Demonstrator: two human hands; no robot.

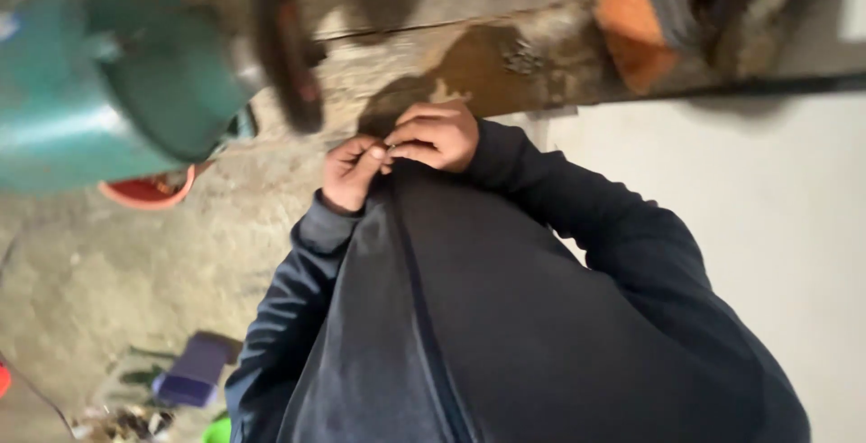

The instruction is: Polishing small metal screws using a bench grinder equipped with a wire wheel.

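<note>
I look down my own dark blue jacket (505, 317), with its zip line (424, 308) running down the front. Both hands meet at the jacket's lower edge. My left hand (352, 172) pinches the fabric at the bottom of the zip. My right hand (439, 134) is curled right beside it, fingertips touching the same spot. A small pale piece (389, 147) shows between the fingertips; the blur hides what it is.
A green bench grinder (108, 91) with a dark wheel (284, 46) stands at the upper left, with a red bowl (149, 192) below it. A purple box (194, 371) lies on the concrete floor (135, 263). An orange object (631, 19) is at the top right and a pale wall (776, 208) at the right.
</note>
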